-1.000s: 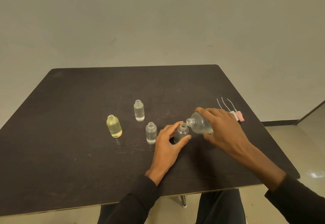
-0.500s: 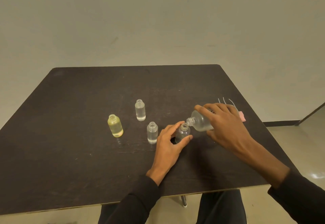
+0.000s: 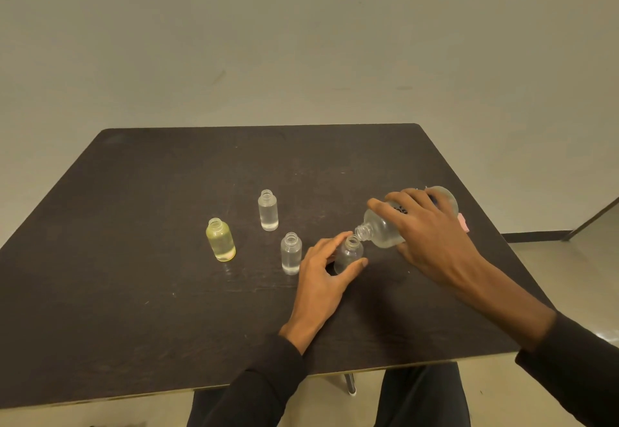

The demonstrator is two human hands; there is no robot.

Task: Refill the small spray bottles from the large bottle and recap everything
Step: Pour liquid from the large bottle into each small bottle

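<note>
Right hand [image 3: 432, 242] grips the tilted large bottle [image 3: 385, 229], its neck over the small bottle [image 3: 348, 254] gripped by the left hand [image 3: 323, 274] on the surface [image 3: 167, 309].

From my remote seat this reads as a bare, institutional room, perhaps an office or a plain test space, though I cannot tell which. All I see is a dark, scuffed desk [image 3: 160, 259] set against an unadorned pale wall [image 3: 301, 41], a dark baseboard [image 3: 536, 236] running along its foot, and a glossy light floor [image 3: 576, 279] to the right. The only furnishings on the desk are a few uncapped small bottles [image 3: 268, 209], with no decoration, tools or appliances to mark it as a home or workshop.
</note>
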